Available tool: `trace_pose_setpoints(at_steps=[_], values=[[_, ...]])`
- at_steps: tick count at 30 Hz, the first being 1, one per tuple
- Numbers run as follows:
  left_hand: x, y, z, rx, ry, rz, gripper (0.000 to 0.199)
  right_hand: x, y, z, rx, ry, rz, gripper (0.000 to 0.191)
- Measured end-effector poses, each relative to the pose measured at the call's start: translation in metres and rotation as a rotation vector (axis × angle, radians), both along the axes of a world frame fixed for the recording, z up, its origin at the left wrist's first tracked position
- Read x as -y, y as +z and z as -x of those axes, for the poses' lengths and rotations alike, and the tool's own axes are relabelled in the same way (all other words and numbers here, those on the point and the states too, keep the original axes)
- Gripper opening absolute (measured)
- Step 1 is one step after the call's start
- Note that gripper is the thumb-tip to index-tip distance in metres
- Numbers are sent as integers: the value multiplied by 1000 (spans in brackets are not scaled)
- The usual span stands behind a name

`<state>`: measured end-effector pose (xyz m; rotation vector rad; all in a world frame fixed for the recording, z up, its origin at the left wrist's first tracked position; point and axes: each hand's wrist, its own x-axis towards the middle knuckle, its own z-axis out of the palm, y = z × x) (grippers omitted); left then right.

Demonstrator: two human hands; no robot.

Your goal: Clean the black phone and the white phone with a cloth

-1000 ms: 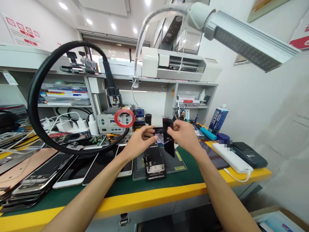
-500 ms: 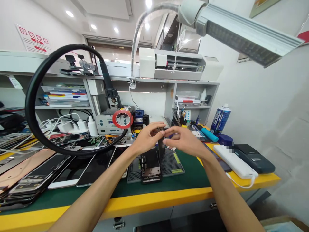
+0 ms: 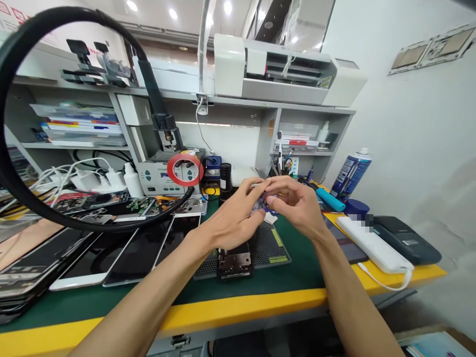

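My left hand [image 3: 241,215] is over the far part of an opened phone [image 3: 235,263], its thumb and fingers bent toward each other. My right hand [image 3: 297,206] is curled beside it, and the fingertips of both hands meet. Whatever they pinch, if anything, is hidden behind the fingers. The phone lies with its inner metal parts facing up on a grey perforated mat [image 3: 273,248]; my left hand covers its far end. Just beyond the mat, a small white piece [image 3: 270,218] shows under my hands.
Several phone screens [image 3: 137,255] lie at the left, under a looped black hose [image 3: 5,163]. A red tape roll [image 3: 173,168] hangs before a grey control box [image 3: 147,181]. At the right are a blue spray can [image 3: 351,173], a white power bank-like block [image 3: 372,245] and a dark case [image 3: 407,240].
The view has tilted down and come closer. Both hands have drawn together, my right hand more curled. The dark panel that stood upright beside the phone is now mostly hidden behind my left hand.
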<state>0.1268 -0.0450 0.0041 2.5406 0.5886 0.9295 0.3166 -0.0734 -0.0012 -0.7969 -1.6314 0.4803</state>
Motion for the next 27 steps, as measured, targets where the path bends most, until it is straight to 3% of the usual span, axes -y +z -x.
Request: trace_pose_setpoints(at_steps=[8,27], values=[[-1,-11,-4,68,0,-77,55,4,-1,-2,45,8,-33,11],[-11,-27,-14,251,18,-116,52,8,-2,-3,41,-134,-17,12]])
